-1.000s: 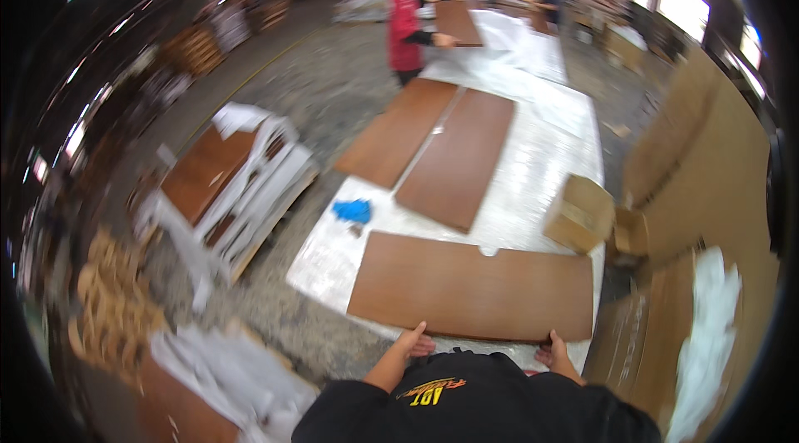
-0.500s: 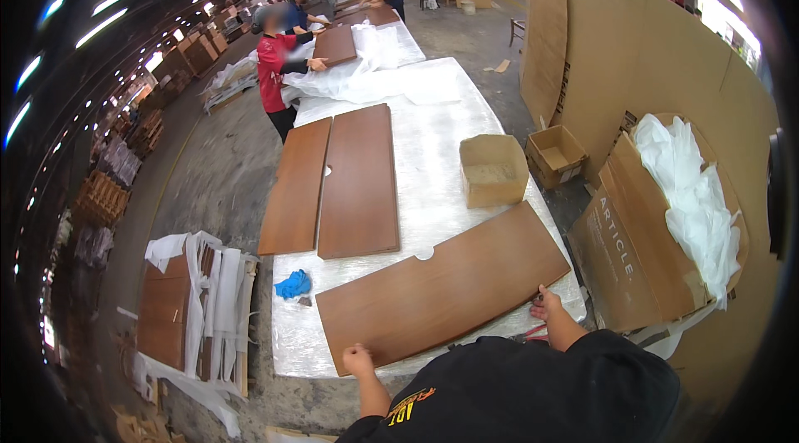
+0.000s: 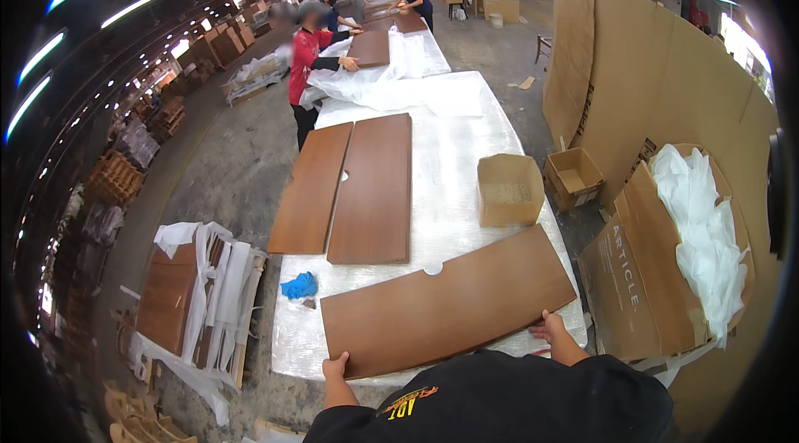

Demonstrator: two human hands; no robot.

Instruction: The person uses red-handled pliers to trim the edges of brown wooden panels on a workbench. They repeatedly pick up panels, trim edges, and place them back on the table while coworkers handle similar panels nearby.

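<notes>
A brown wooden panel (image 3: 449,301) with a small half-round notch in its far edge lies slantwise on the plastic-covered table (image 3: 454,131) in front of me. My left hand (image 3: 335,366) is closed on the panel's near left corner, thumb along the edge. At the right end of the near edge, my right hand (image 3: 549,328) holds the panel, thumb on top and fingers at the rim, partly hidden. Two more brown panels, a left one (image 3: 310,189) and a right one (image 3: 372,193), lie side by side farther up the table.
A crumpled blue cloth (image 3: 300,285) lies left of the panel. An open cardboard box (image 3: 509,201) stands on the table beyond it. At right is a large carton (image 3: 624,276) with white foam. Wrapped panels (image 3: 196,301) stand at left. A person in red (image 3: 304,68) handles a panel farther off.
My left hand has shifted from the near edge to the left corner and gripped it. My right hand has closed in on the near edge. The view has swung slightly left.
</notes>
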